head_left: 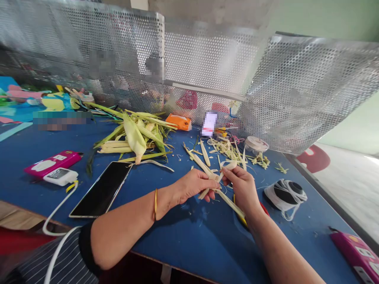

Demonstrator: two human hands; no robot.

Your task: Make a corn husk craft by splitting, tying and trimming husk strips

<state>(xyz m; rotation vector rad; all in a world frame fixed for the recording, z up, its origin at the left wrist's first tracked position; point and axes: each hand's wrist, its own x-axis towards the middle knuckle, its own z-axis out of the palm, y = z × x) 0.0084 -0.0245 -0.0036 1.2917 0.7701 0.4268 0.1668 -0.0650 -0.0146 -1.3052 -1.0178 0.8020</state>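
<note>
Pale corn husk strips [214,178] cross one another between my two hands, above the front middle of the table. My left hand [201,183], with a gold bangle at the wrist, pinches the crossing of the strips. Fingers of my right hand [241,187] close on a folded end of husk [229,165]. One long strip [229,203] hangs down toward my right wrist. Partly hidden under my right hand lies a tool with yellow and red handles [243,221]. Just beyond my hands rests a loose husk piece [205,153].
A heap of green husks [134,136] lies back left, near a black tablet [100,191] and a magenta power strip [53,162]. Husk scraps [227,148], a tape roll [257,144] and wound white cord [286,195] sit right. Perforated metal panels [204,55] border the back.
</note>
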